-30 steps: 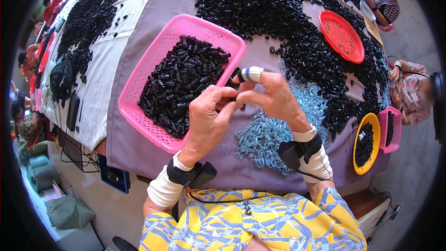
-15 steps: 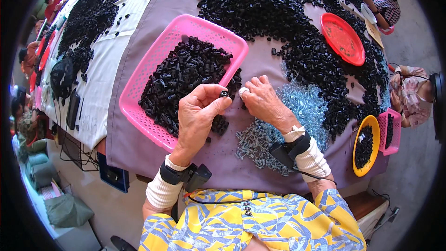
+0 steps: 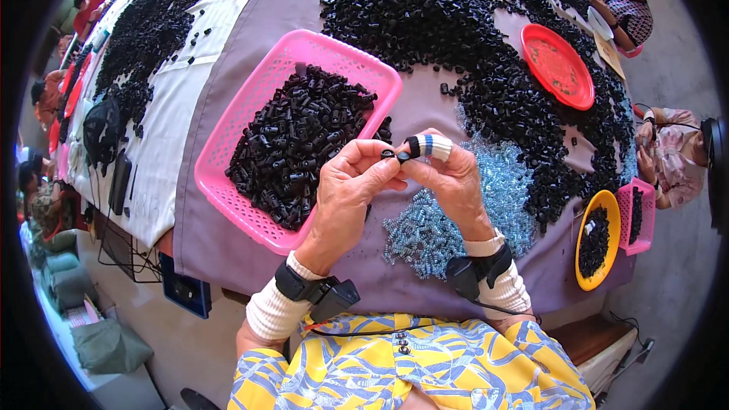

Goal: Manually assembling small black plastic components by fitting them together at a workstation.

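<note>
Over the right edge of the pink basket [image 3: 228,144], my two hands meet at the fingertips. A small black plastic part [image 3: 388,154] is pinched between the thumb and fingers of my left hand [image 3: 347,188]. My right hand [image 3: 453,182], with a striped knitted sleeve [image 3: 430,146] on one finger, pinches another small black plastic piece [image 3: 404,157] right against it. Fingers partly hide both pieces, so I cannot tell whether they are joined. Many similar black parts [image 3: 296,144] fill the basket. Below my right hand lies a heap of small bluish, shiny coil-like springs [image 3: 425,235].
A large heap of black pieces [image 3: 410,23] spreads across the purple cloth [image 3: 364,273]. At the right are a red tray [image 3: 558,68], a yellow bowl [image 3: 616,258] and a small pink basket [image 3: 645,239]. Other people sit around the tables; a white-covered table [image 3: 163,137] stands left.
My right hand has turned and come up against my left, and a black piece now shows in its fingers. My left hand has shifted slightly right, still pinching its part.
</note>
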